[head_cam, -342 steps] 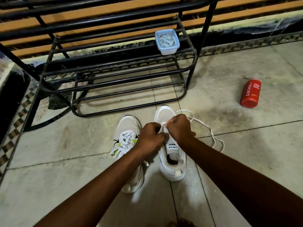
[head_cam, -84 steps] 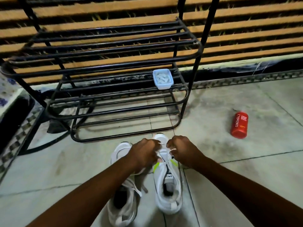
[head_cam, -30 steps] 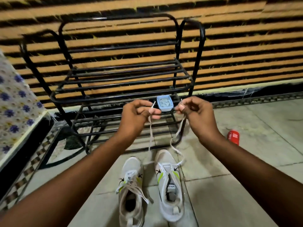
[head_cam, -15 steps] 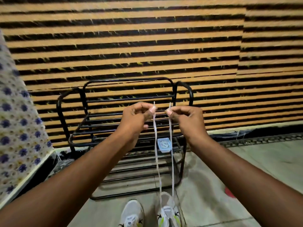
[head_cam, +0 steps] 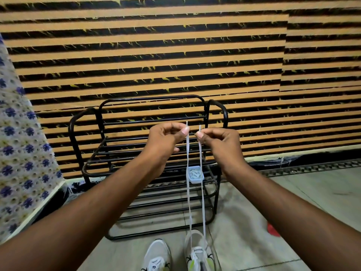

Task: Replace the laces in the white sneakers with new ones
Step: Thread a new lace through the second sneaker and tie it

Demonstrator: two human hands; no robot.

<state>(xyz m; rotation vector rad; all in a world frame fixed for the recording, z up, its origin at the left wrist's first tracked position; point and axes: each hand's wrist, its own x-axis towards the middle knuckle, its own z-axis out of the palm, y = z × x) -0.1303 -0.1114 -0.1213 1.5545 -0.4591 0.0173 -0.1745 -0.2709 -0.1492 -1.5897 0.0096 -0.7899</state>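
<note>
**Both lace ends lifted level to even them out**

Head view: the left hand (head_cam: 166,138) and the right hand (head_cam: 218,141) are raised side by side in front of the black shoe rack (head_cam: 148,165), each pinching one end of a white lace (head_cam: 188,182) between thumb and forefinger, the other fingers curled in. The fingers are clamped on the lace just under its tips, which stick up a little above each pinch. The two strands hang nearly straight and parallel down to the right-hand sneaker (head_cam: 199,253) on the floor, where they enter the eyelets near the toe. Holding both ends at the same height looks like a check that the halves are of equal length before lacing goes further up; the pull also keeps the strands untwisted.

The other sneaker (head_cam: 156,257) stands just beside it, to the left, only its toe in view; whether its lace is old or new cannot be told here. A small pale blue tub (head_cam: 194,174) sits on a rack shelf behind the strands, its contents too small to make out. A red object (head_cam: 272,229) lies on the floor to the right, mostly hidden by the forearm.
</note>
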